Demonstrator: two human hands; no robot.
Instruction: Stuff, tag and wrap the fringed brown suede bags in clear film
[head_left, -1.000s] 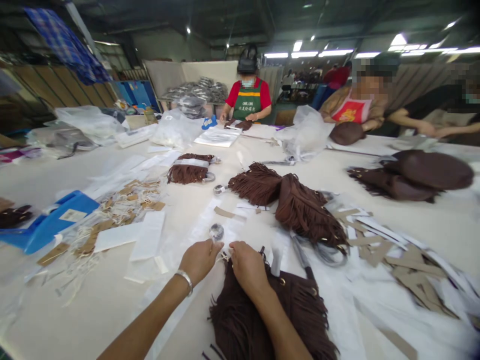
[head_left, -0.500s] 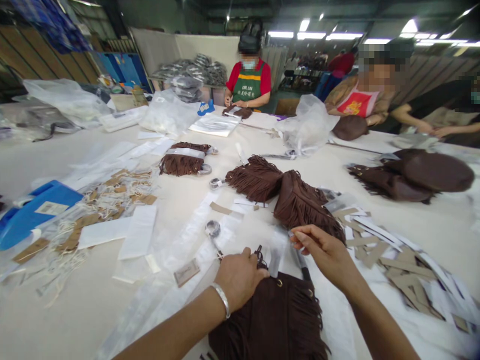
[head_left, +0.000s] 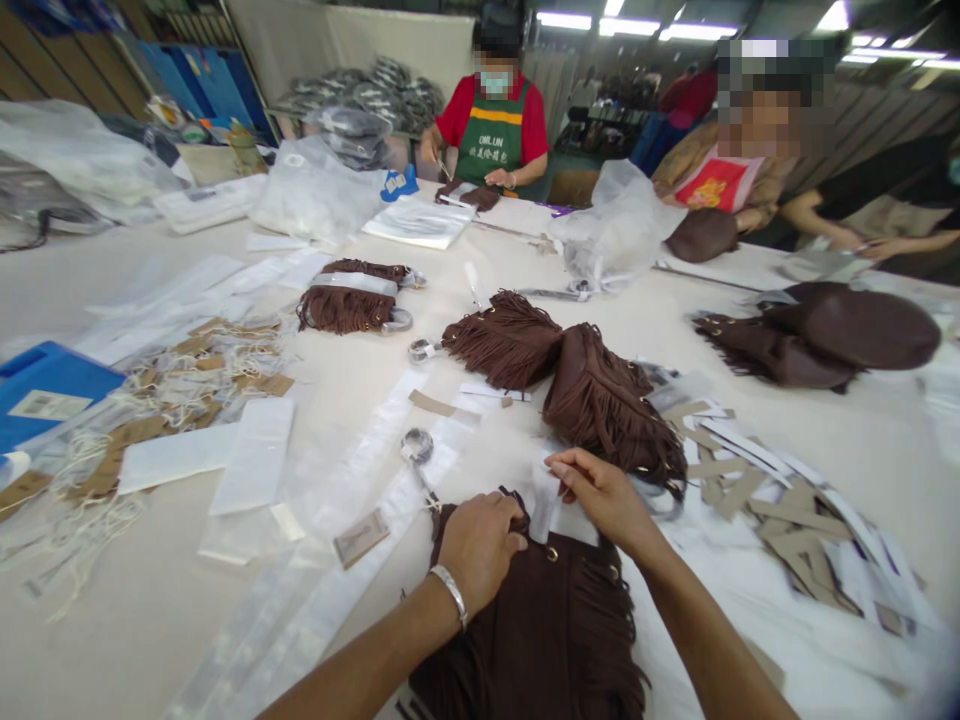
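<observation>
A dark brown fringed bag with gold eyelets lies on the table in front of me. My left hand, a silver bracelet at its wrist, rests on the bag's top left, fingers curled over the edge beside a dark cord end. With thumb and forefinger, my right hand pinches the upper end of a translucent plastic strip that stands up from the bag's mouth. A wrapped ring-shaped strap piece and a small brown tag lie to the left.
More fringed bags lie ahead. Paper and card strips are heaped at right; stringed tags and a blue holder are at left. Plastic bags stand farther back. Co-workers sit across the table.
My right hand has moved left, from beside the dark strap to the translucent strip. My left hand stays at the bag's top edge. The whole view has shifted slightly.
</observation>
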